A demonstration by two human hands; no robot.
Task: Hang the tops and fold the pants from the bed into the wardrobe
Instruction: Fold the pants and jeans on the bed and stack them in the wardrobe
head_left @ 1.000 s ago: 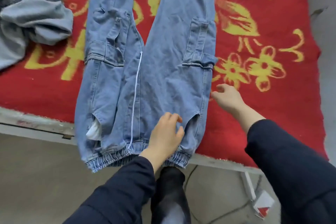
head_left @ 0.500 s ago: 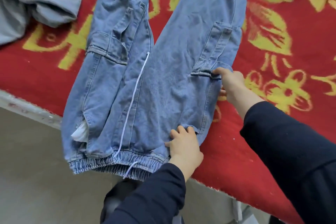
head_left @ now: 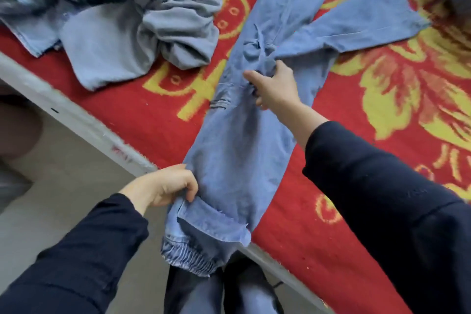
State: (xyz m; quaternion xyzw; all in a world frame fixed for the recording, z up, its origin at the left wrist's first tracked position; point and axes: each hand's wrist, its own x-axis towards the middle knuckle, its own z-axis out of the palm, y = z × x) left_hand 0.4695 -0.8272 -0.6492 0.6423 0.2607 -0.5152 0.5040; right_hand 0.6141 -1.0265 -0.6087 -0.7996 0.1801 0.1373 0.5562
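left grip pinches the blue denim jeans, right grip bunches their wrinkled middle.

Jeans on blanket, waistband overhanging edge; clothes pile left.

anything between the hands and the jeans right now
Nothing visible: the left hand grips the jeans at their near edge, the right hand clutches them farther up. The grey top lies apart.

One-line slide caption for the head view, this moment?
Left hand and right hand grip blue jeans on a red flowered bedspread, grey top crumpled beside.
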